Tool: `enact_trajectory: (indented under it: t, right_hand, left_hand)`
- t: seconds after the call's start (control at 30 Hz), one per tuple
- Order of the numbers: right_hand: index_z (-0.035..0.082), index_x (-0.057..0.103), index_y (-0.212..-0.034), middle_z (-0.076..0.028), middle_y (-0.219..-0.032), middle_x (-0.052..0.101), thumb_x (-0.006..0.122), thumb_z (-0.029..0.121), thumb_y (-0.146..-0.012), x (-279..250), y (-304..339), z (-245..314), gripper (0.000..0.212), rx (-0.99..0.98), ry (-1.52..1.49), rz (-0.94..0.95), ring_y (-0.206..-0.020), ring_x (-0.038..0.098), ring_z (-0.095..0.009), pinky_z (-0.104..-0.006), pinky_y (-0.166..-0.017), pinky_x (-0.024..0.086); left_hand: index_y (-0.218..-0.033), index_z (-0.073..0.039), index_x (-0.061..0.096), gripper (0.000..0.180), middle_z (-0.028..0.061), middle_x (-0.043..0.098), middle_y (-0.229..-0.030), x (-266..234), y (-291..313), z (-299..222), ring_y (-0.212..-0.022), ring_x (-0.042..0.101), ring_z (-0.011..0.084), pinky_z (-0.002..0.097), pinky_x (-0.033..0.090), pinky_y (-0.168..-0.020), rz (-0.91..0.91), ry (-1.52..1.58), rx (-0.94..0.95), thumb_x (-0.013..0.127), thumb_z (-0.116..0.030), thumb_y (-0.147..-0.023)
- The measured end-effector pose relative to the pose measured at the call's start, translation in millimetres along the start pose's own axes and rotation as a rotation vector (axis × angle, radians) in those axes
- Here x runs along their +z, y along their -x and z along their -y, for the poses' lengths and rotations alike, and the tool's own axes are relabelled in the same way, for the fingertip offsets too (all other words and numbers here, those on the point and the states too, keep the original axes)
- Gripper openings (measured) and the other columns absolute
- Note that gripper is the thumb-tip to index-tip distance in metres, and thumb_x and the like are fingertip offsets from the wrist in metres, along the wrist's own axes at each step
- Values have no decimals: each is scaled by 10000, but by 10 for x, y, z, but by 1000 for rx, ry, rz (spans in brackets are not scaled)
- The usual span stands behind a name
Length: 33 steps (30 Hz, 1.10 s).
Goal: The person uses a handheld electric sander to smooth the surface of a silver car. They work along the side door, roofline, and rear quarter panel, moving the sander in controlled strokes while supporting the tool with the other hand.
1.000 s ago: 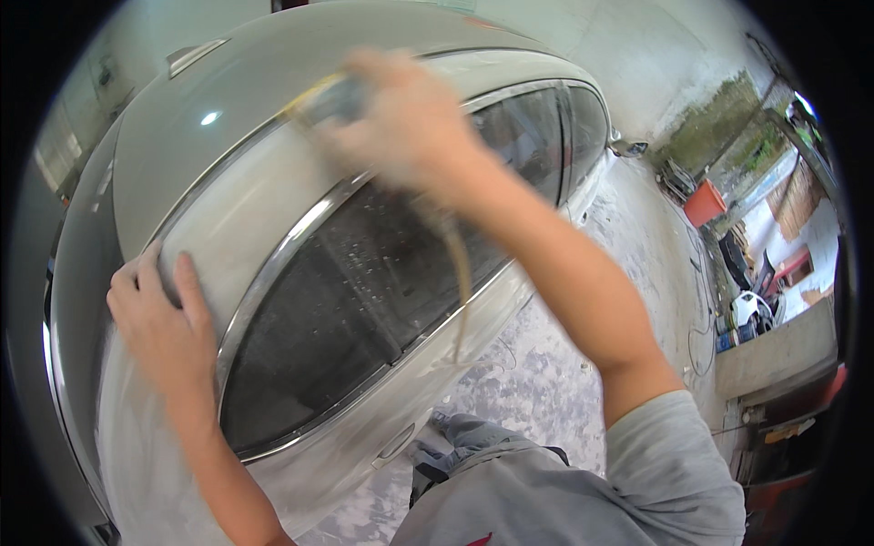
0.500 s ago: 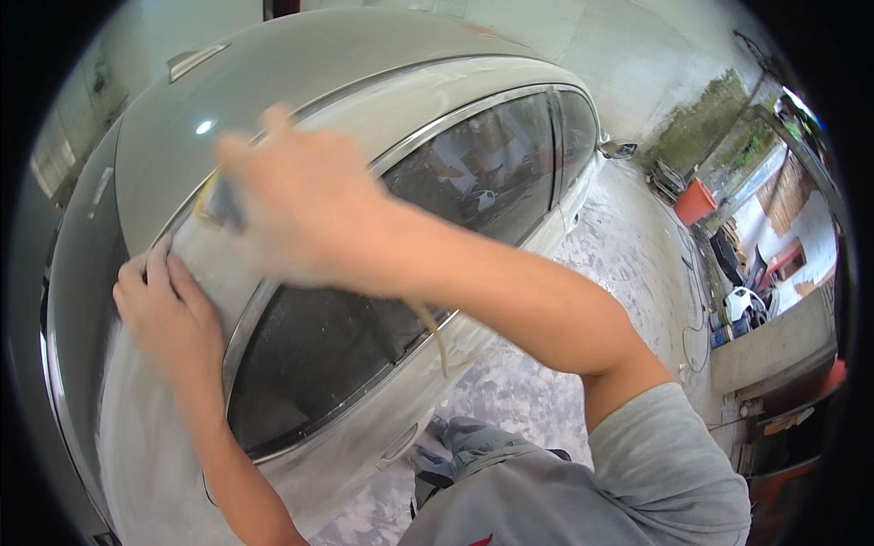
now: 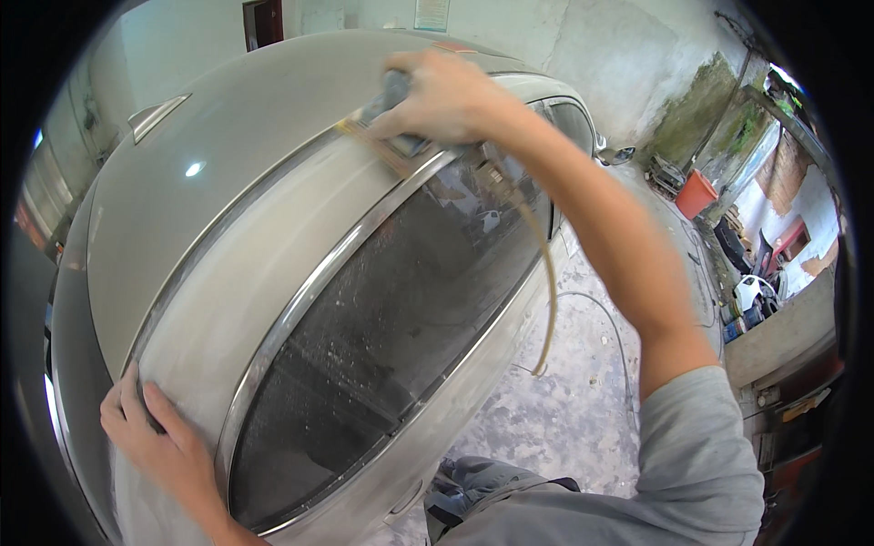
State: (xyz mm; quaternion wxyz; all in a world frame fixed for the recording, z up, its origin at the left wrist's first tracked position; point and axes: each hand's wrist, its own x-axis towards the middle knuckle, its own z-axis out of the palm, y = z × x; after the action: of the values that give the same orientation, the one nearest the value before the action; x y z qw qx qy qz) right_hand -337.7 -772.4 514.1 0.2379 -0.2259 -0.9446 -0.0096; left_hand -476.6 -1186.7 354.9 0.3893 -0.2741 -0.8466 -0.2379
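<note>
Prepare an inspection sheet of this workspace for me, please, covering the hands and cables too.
Surface: dull beige car panel above the dark, chrome-edged window; pale streaks show.
Things in use: grey hand-held tool with a flat, yellow-edged pad, apparently against the panel.
Clutter: orange-red plastic bucket by the wall; assorted items farther right.
Hands: right hand grips the tool, slightly blurred; left hand rests on the panel's near end.
Cables: flexible tan hose hangs below the right hand; thin dark cable curves over the floor.
Surroundings: pale, stained wall; mottled grey-white floor.
</note>
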Motion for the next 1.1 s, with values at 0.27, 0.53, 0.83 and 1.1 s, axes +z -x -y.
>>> enact_trajectory:
  t: [0.27,0.53,0.83,1.1]
  right_hand:
    - [1,762,-1262,-197,-1103,780,870,394,-705,-129,-646,-1829,690,175,-97,80,-992,742,-285,-395,-929,587]
    - [8,784,-1194,-179,-1037,780,869,350,-690,-256,-601,-1643,615,173,-27,178,-937,739,-273,-392,-882,591]
    - [16,769,-1182,-199,-1032,779,856,341,-687,-308,-318,44,599,95,-53,298,-929,741,-312,-401,-836,589]
    - [-17,756,-1094,-192,-963,765,813,409,-694,-295,105,1701,587,8,13,294,-892,727,-333,-416,-804,575]
  left_hand:
    - [-1306,39,714,323,162,652,-1215,2,-7,-11,-1173,625,327,427,475,-1042,11,-22,-9,571,-195,-1135]
    - [-1380,32,703,362,167,654,-1241,-59,-5,-57,-1192,622,312,407,478,-1022,55,8,-3,588,-208,-1135]
    - [-1492,18,634,499,219,629,-1469,-327,204,130,-1366,578,399,492,431,-1166,90,55,154,655,-245,-1068]
    - [-1492,13,628,662,210,631,-1488,-661,354,969,-1316,596,428,528,469,-1098,124,112,184,718,-402,-984]
